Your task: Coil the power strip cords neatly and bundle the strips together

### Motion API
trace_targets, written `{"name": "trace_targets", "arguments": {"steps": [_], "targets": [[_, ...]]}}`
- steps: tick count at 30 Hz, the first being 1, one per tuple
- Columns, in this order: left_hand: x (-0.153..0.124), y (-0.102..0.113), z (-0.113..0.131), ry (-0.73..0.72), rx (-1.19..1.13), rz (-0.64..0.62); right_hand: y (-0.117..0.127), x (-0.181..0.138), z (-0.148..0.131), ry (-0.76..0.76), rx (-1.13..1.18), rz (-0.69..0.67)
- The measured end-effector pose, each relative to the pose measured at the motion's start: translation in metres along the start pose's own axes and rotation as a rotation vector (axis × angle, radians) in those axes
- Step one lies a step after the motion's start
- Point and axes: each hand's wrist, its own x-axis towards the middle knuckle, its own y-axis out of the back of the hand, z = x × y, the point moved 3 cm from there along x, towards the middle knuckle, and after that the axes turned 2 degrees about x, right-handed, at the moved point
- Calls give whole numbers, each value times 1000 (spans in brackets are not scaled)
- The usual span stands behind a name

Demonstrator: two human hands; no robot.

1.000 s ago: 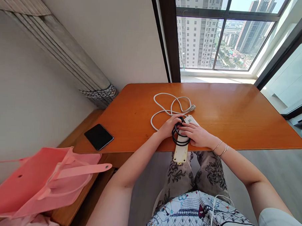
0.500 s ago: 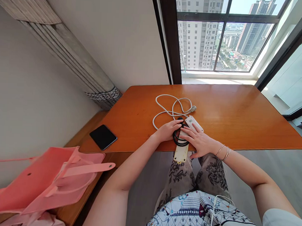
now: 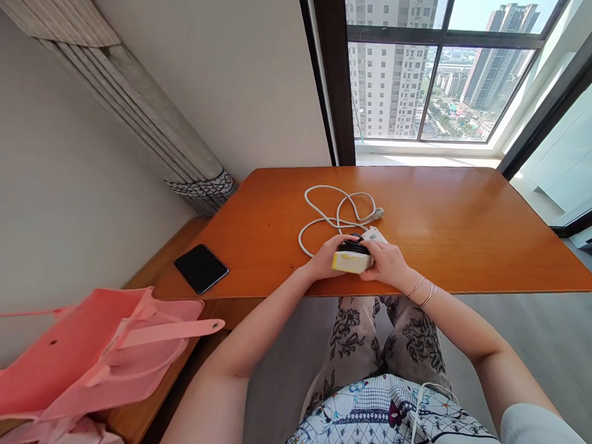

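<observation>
Grasping power strip [image 3: 353,263] and black cable [image 3: 354,247] in curled fingers of left hand [image 3: 326,257] and right hand [image 3: 388,261]; inside near edge of table [image 3: 453,222]; probably light, stiff under springy cable; best gripped along both sides.

The left hand [image 3: 328,257] at nine o'clock and the right hand [image 3: 386,262] at three held a pale power strip [image 3: 352,262], a black cable coil [image 3: 354,247] apparently pressed against it. Towards eleven, a white cord [image 3: 337,219] lay looped on the table [image 3: 447,228]; a phone [image 3: 200,269] lay near nine.
</observation>
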Motion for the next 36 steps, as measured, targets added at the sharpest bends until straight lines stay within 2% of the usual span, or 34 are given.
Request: {"name": "trace_targets", "arguments": {"steps": [3, 6, 9, 12, 16, 19, 21, 24, 26, 29, 36], "targets": [[14, 0, 8, 137, -170, 74, 16, 27, 9, -182, 216, 132], [32, -1, 23, 251, -359, 197, 30, 53, 21, -365, 576, 231], [47, -7, 38, 356, -563, 282, 38, 69, 30, -563, 962, 223], [54, -15, 48, 454, -676, 315, 43, 71, 33, -699, 1124, 198], [58, -24, 55, 489, -822, 340, 42, 54, 32, -648, 1149, 270], [62, -27, 61, 452, -941, 386, 30, 33, 29, -661, 1208, 278], [67, -26, 65, 407, -982, 423, 18, 20, 24, -689, 1260, 176], [71, -24, 69, 372, -1019, 451, 3, 10, 11, -624, 1265, -7], [72, -22, 70, 372, -1029, 443, -1, 6, 3, -586, 1243, -102], [70, -20, 70, 378, -1035, 409, -1, 1, 1, -626, 1211, -188], [67, -16, 64, 376, -1063, 385, 3, 0, 1, -670, 1227, -77]]}}
